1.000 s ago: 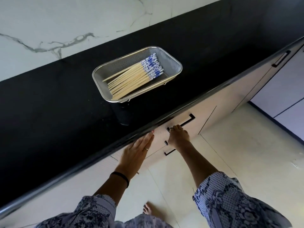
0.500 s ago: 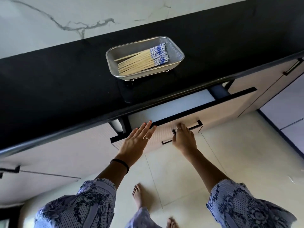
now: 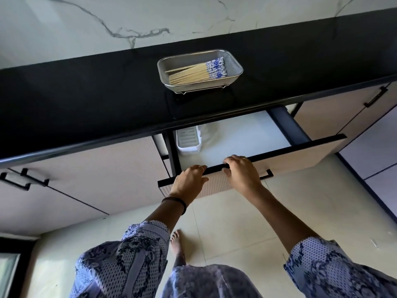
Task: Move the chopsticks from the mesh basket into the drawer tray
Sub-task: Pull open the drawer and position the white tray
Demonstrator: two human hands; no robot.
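Note:
Several wooden chopsticks (image 3: 196, 73) with blue-and-white patterned ends lie bundled in a metal mesh basket (image 3: 235, 64) on the black countertop. Below it the drawer (image 3: 300, 154) stands pulled out, its pale liner showing. A white ribbed tray (image 3: 188, 139) sits at the drawer's left side, partly under the counter edge. My left hand (image 3: 189, 181) and my right hand (image 3: 241, 174) both grip the top edge of the drawer front, fingers curled over it.
The black countertop (image 3: 86, 100) runs left to right below a marble wall. Closed cabinet fronts with black handles (image 3: 23, 179) flank the drawer. A bare foot (image 3: 177, 244) stands on the tiled floor below the drawer.
The drawer has slid out much further, revealing the white tray. My right hand left the handle and my left hand closed; both now hold the drawer front's top edge.

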